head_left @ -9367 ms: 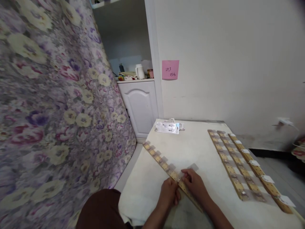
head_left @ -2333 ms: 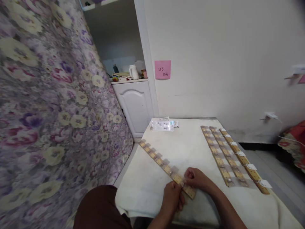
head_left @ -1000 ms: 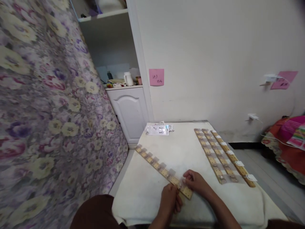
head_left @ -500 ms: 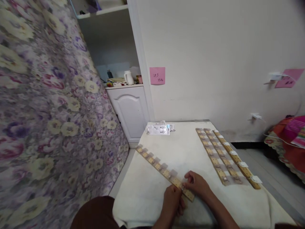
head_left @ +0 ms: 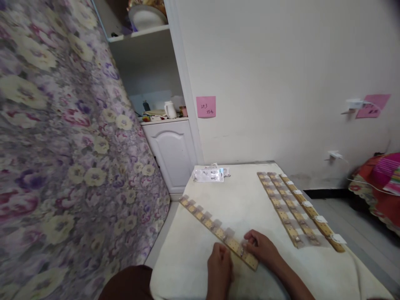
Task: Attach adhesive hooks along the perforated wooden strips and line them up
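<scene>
A long tan perforated strip (head_left: 203,217) with small clear packets fixed along it lies slantwise on the white-covered table (head_left: 246,200). My left hand (head_left: 219,266) rests with curled fingers at the strip's near end, just left of it. My right hand (head_left: 262,248) pinches the same end from the right, its fingertips on a small packet at the strip's edge. What the left fingers hold is hidden.
Three more tan strips (head_left: 292,210) lie side by side on the table's right. A clear packet bundle (head_left: 209,174) sits at the far edge. A floral cloth (head_left: 62,146) hangs on the left. A white cupboard (head_left: 171,150) and pink note (head_left: 206,106) stand behind.
The view has tilted upward a little. My left hand has drawn slightly back from the strip's end; my right hand stays on it.
</scene>
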